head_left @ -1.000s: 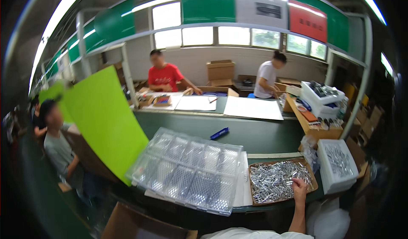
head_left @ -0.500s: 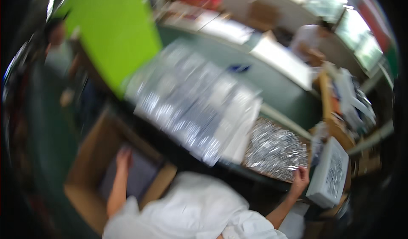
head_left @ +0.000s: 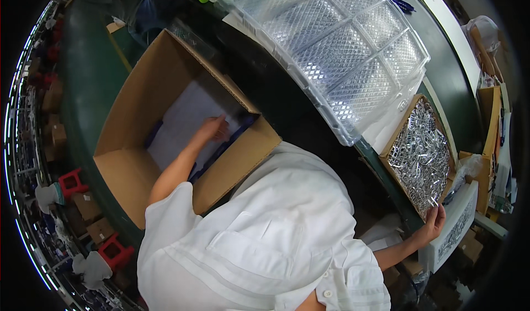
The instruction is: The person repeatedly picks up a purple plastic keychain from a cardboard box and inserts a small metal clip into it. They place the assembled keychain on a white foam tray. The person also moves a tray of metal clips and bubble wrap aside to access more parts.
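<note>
My left hand (head_left: 214,127) reaches down into an open cardboard box (head_left: 130,98), its fingers loosely spread over a pale sheet (head_left: 190,104) and holding nothing I can see. Beside those fingers, dark blue items (head_left: 240,127) run along the box's inner wall. At the right, my right hand (head_left: 434,223) is closed at the near corner of a shallow carton of shiny metal pieces (head_left: 422,151). A small silver metal piece (head_left: 432,202) shows at its fingertips. Between the two boxes lies a clear plastic tray (head_left: 326,26) with several compartments and a diamond-patterned surface.
A white foam box (head_left: 450,239) with more metal pieces stands beside my right hand. A blue object (head_left: 402,4) lies on the green table (head_left: 441,40) beyond the tray. One person (head_left: 486,40) is at the far right, another (head_left: 118,4) at the upper left. Red stools (head_left: 115,253) stand at left.
The view has turned and come closer to the cardboard box, and the picture is sharper. My left hand remains in the box and my right hand at the carton of metal pieces.
</note>
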Motion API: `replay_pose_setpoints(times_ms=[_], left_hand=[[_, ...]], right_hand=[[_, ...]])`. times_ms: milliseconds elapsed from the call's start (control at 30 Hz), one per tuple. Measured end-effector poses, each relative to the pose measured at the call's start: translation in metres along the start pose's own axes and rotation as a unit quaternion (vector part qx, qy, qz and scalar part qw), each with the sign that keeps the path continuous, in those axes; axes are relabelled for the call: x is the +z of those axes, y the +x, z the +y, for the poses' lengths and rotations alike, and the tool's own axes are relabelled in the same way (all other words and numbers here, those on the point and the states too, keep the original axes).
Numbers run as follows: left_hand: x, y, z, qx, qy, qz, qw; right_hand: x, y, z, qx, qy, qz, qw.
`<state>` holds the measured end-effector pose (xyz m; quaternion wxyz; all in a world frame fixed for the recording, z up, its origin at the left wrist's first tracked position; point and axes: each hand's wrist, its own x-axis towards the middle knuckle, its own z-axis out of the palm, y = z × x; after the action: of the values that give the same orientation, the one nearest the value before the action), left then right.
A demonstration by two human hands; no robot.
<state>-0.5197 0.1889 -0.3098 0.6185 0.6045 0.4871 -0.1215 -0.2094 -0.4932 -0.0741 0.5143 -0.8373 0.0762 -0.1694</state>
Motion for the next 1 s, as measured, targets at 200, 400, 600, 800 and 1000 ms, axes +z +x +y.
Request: replay_pose_setpoints(times_ms=[200,400,600,800,1000], left_hand=[[0.037,0.097,-0.015,-0.159,-0.145,-0.145,0.966],[0.038,0.091,-0.010,-0.035,-0.411,-0.183,0.892],[-0.015,-0.095,0.089,0.183,-0.360,0.128,0.906],[0.090,-0.213,0.205,0.353,-0.296,-0.168,0.871],[0.238,-0.206,0.259,0.062,-0.145,-0.471,0.868]], right_hand=[[0.027,0.002,-0.009,-0.030,-0.022,-0.063,0.997],[0.047,-0.035,-0.031,0.009,0.026,-0.044,0.999],[0.061,-0.050,-0.053,0.092,0.192,-0.076,0.974],[0.062,-0.056,-0.054,0.108,0.252,-0.080,0.958],[0.064,-0.063,-0.079,0.046,0.280,-0.063,0.957]])
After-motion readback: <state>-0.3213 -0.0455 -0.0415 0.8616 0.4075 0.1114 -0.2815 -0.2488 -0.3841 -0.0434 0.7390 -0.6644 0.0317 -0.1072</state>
